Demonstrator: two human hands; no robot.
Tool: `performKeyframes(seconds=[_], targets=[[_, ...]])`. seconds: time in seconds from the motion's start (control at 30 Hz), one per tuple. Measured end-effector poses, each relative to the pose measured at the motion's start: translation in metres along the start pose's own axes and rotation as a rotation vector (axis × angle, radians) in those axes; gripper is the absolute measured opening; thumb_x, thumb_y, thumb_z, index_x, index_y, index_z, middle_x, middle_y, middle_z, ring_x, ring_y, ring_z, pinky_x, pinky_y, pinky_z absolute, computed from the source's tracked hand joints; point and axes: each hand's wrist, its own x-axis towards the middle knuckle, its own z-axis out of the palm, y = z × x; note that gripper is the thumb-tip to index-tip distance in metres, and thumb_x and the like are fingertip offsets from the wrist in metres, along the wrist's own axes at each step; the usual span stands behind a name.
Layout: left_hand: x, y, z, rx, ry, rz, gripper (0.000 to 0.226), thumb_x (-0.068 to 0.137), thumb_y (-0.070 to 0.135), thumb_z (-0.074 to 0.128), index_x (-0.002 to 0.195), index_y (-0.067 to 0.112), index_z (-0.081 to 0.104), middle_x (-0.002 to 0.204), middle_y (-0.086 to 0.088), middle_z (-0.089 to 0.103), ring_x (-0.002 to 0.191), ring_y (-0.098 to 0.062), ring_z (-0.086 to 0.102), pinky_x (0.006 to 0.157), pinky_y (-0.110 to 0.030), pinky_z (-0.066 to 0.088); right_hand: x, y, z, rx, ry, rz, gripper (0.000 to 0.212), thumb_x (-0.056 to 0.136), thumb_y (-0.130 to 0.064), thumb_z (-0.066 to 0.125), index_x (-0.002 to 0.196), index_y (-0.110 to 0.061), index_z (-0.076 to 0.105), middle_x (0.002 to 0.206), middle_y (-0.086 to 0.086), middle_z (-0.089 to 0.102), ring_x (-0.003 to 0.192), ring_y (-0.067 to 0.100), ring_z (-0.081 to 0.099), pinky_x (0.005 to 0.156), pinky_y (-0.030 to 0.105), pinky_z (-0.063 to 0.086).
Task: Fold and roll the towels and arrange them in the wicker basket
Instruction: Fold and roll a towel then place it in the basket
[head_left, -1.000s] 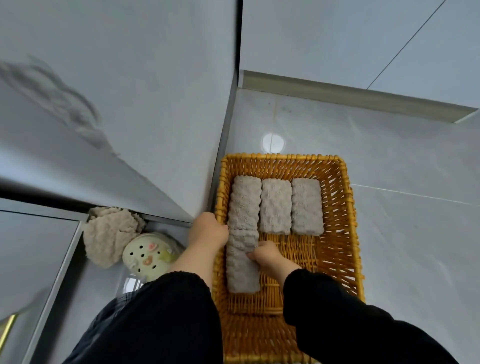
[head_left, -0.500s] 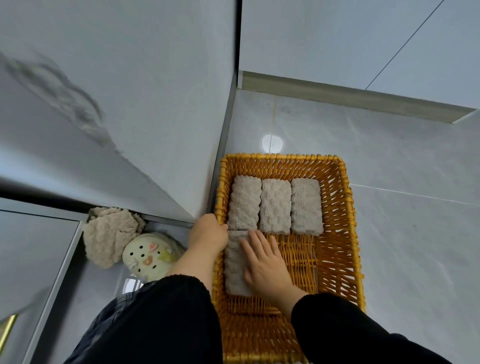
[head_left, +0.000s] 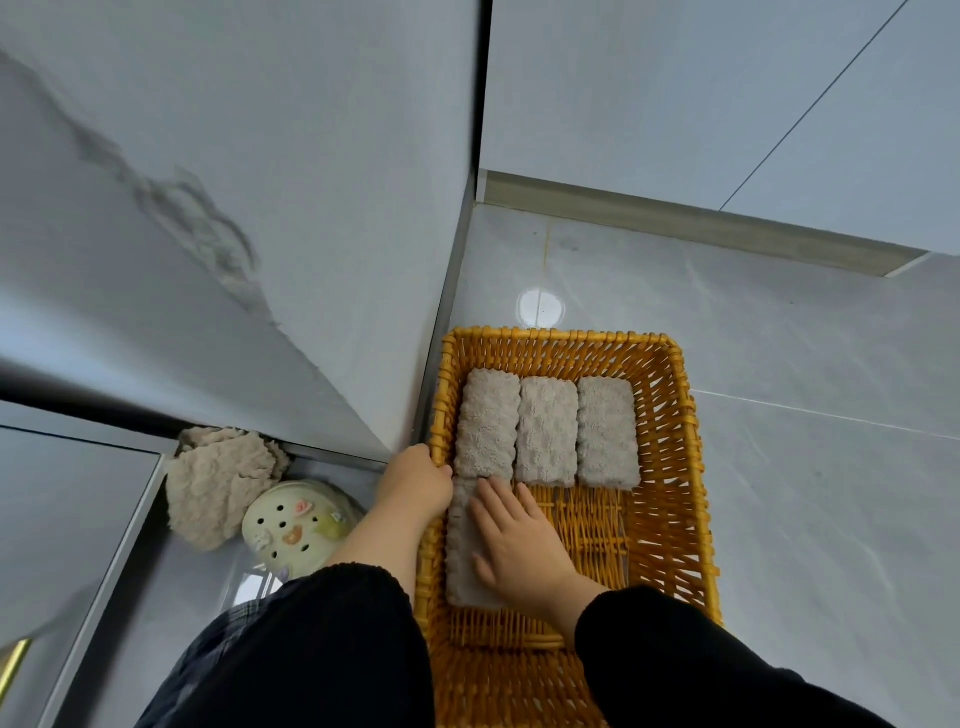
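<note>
A yellow wicker basket stands on the tiled floor against a wall corner. Three rolled beige towels lie side by side at its far end: left roll, middle roll, right roll. A fourth rolled towel lies along the basket's left wall, nearer to me. My right hand presses flat on this roll with straight fingers. My left hand grips the basket's left rim, fingers curled over it.
A loose crumpled beige towel sits on the floor to the left, beside a cream slipper with coloured charms. Grey walls rise at the left and the back. A metal door-frame strip runs at far left.
My right hand went from pinching the near roll's right side to lying flat on top of it, fingers spread. The left hand stayed on the rim.
</note>
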Motion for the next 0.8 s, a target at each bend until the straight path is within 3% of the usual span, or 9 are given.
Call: performKeyframes(seconds=[0.13,0.23,0.33,0.4,0.5,0.6,0.67,0.8], targets=[[-0.011,0.006,-0.005,0.044,-0.022,0.022,0.021,0.096,0.020,0.044,0.103,0.008,0.060,0.102,-0.008,0.061,0.090,-0.024,0.056,0.076,-0.031,0.046,-0.005,0.004,-0.019,0.012,0.044,0.099,0.061,0.085,-0.047,0.039,0.134,-0.013,0.052,0.144,0.013,0.046,0.133,0.028,0.044,0.108,0.047,0.026],[-0.027,0.011,-0.011,0.130,-0.040,0.096,0.019,0.093,0.017,0.042,0.096,0.006,0.057,0.099,-0.009,0.062,0.084,-0.023,0.056,0.068,-0.030,0.043,-0.005,0.006,-0.042,0.056,0.109,0.183,0.063,0.091,-0.045,0.035,0.145,-0.012,0.035,0.154,0.013,0.027,0.143,0.029,0.026,0.113,0.045,0.013],[-0.050,0.018,-0.023,0.222,-0.045,0.184,0.023,0.092,0.019,0.042,0.111,0.011,0.052,0.110,-0.008,0.060,0.095,-0.025,0.056,0.080,-0.034,0.047,-0.004,0.007,-0.066,0.142,0.231,0.216,0.063,0.094,-0.041,0.040,0.148,-0.011,0.028,0.157,0.013,0.020,0.145,0.029,0.019,0.114,0.041,0.005],[-0.067,0.026,-0.037,0.209,-0.074,0.221,0.028,0.094,0.021,0.044,0.121,0.013,0.049,0.118,-0.006,0.057,0.106,-0.026,0.054,0.089,-0.034,0.045,-0.008,0.006,-0.084,0.202,0.307,0.201,0.059,0.093,-0.037,0.042,0.144,-0.010,0.034,0.154,0.013,0.028,0.142,0.028,0.027,0.114,0.038,0.010],[-0.096,0.038,-0.068,0.207,-0.101,0.251,0.027,0.097,0.023,0.048,0.122,0.013,0.052,0.128,-0.009,0.055,0.116,-0.026,0.052,0.089,-0.028,0.040,-0.017,-0.001,-0.111,0.268,0.384,0.130,0.053,0.092,-0.033,0.043,0.139,-0.007,0.043,0.147,0.013,0.040,0.135,0.027,0.040,0.112,0.036,0.027],[-0.125,0.037,-0.106,0.296,-0.112,0.228,0.046,0.098,0.025,0.047,0.140,0.006,0.041,0.143,-0.012,0.044,0.130,-0.024,0.043,0.102,-0.027,0.034,-0.024,-0.018,-0.138,0.337,0.470,0.038,0.054,0.092,-0.037,0.036,0.135,-0.008,0.047,0.142,0.011,0.046,0.131,0.025,0.044,0.109,0.035,0.033],[-0.139,0.027,-0.131,0.355,-0.118,0.210,0.049,0.098,0.029,0.047,0.142,0.006,0.040,0.147,-0.011,0.042,0.132,-0.023,0.041,0.109,-0.031,0.032,-0.026,-0.034,-0.154,0.365,0.498,-0.033,0.053,0.092,-0.037,0.034,0.135,-0.008,0.047,0.143,0.009,0.045,0.130,0.023,0.044,0.107,0.032,0.034],[-0.161,-0.001,-0.172,0.434,-0.093,0.140,0.048,0.099,0.037,0.044,0.140,0.012,0.044,0.146,-0.004,0.042,0.130,-0.021,0.043,0.109,-0.036,0.034,-0.021,-0.066,-0.178,0.398,0.482,-0.169,0.048,0.094,-0.029,0.041,0.136,-0.006,0.045,0.141,0.010,0.045,0.127,0.025,0.047,0.103,0.032,0.040]])
